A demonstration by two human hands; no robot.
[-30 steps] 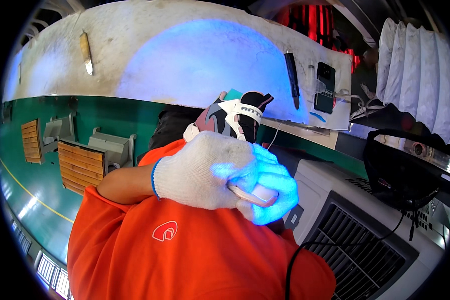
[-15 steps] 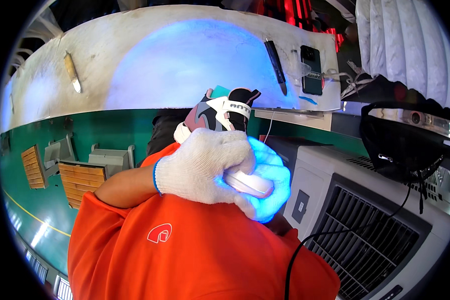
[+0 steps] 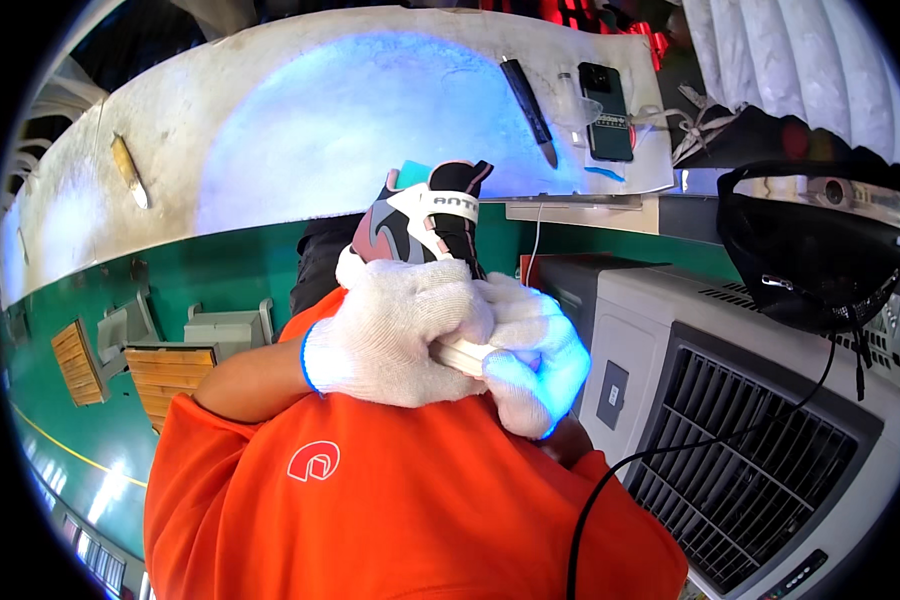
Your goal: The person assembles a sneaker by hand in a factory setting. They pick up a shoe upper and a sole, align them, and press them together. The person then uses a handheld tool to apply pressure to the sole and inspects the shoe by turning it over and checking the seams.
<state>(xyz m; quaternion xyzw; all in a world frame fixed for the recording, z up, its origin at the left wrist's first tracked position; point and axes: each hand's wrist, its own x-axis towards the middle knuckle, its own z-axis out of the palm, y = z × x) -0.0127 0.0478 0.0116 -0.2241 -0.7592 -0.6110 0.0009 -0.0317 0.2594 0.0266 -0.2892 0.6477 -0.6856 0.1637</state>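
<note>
A sneaker [image 3: 395, 225] in black, grey, dull pink and white, with a white strap and a teal patch at its opening, is held close to my chest. My left hand [image 3: 400, 335], in a white knitted glove, wraps round its middle. Also gloved, my right hand [image 3: 535, 350] is closed at the toe end, its thumb and fingers pressed there and lit blue on the outer side. Between the hands shows a strip of the white sole [image 3: 460, 356]. The gloves hide the rest of the toe.
Beyond the shoe stretches a pale worktable [image 3: 300, 150] under blue light. On it lie a wooden-handled knife [image 3: 128, 172], a black pen-shaped tool [image 3: 530, 112], a phone [image 3: 608, 115] and a blue strip [image 3: 605, 174]. An air cooler [image 3: 750, 440] and black bag [image 3: 810, 250] stand right.
My right hand has shifted its grip, with the thumb now pressed nearer the sole and more of the toe covered. My left hand keeps its hold. The table's things sit slightly further left in view.
</note>
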